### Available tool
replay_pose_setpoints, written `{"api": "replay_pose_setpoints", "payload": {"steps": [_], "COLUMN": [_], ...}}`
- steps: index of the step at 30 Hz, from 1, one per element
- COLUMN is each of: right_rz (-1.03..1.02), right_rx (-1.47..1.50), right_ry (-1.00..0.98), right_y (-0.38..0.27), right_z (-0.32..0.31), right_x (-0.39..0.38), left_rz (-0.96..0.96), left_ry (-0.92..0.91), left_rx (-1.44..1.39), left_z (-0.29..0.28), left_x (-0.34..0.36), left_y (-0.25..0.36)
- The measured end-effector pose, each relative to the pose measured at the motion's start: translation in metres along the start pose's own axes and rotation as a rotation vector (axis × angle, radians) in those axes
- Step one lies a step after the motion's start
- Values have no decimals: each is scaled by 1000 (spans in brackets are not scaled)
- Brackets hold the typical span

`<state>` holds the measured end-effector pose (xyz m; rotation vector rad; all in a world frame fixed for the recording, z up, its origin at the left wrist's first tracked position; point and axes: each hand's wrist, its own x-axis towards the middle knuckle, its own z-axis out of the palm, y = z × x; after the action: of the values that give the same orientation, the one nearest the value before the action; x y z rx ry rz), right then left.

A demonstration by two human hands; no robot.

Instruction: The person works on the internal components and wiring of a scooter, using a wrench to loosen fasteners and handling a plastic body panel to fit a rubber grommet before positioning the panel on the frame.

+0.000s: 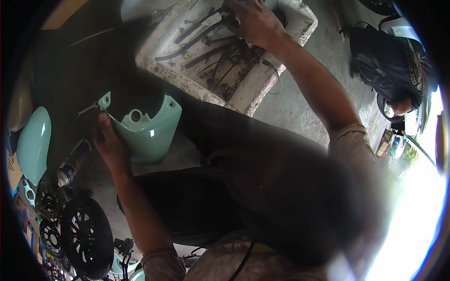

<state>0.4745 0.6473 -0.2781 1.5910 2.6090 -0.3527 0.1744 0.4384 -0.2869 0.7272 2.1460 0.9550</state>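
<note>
The left hand (112,147) is clamping a cover (150,140), a glossy pale green shell, with the thumb lying along its upper left edge and the other fingers mostly hiding behind. The cover is hanging out over the floor (323,79), below the left corner of a white box (187,80), and a gap is separating its upper right tab from the box's near wall. A thin metal rod (87,110) is showing beside the upper left tab; whether it is touching, I cannot tell

The right hand (258,23) is reaching into the far part of the box, its fingers bending and partly running out of view; whether they are closing on anything, I cannot tell. The box is standing open, its rim looking chipped and stained. Inside, dark strips (206,54) are lying roughly side by side toward the left corner, and a tangle of thin dark pieces (227,63) is filling the middle. A wire (280,82) is looping out over the right edge, and grey floor is stretching away beyond that edge

Farther left, a can (74,163) is lying tilted, its dark label carrying print that is too small to read surely. Beyond it, a green panel (35,145) is curving upward, and below it a black wheel (86,239) is leaning close to perforated discs (50,201)
</note>
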Motion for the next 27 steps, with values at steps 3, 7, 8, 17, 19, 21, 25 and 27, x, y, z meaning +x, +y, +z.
{"api": "replay_pose_setpoints", "payload": {"steps": [3, 7, 8, 17, 19, 21, 25, 27], "right_rz": [-177, 32, 102, 191, 169, 178, 484, 571], "right_rx": [-43, 149, 170, 662, 1068, 998, 773, 543], "right_ry": [316, 446, 479, 476, 288, 323, 197, 0], "right_y": [25, 11, 10, 36, 28, 29, 73, 129], "right_z": [2, -31, -35, -45, -38, -34, -4, 17], "right_x": [-8, -22, -23, -14, -15, -13, -5, -4], "left_rz": [-36, -60, -65, -45, -40, -38, -25, -57], "left_ry": [-68, -35, -37, -20, 0, 32, -5, 65], "left_rx": [-71, -52, -65, -121, -117, -117, 8, -96], "left_z": [-1, -5, -7, -13, -12, -12, -23, -14], "left_x": [1, -2, -1, -5, -8, -11, -1, -12], "left_y": [2, -3, -7, -10, -7, -4, -26, -6]}}
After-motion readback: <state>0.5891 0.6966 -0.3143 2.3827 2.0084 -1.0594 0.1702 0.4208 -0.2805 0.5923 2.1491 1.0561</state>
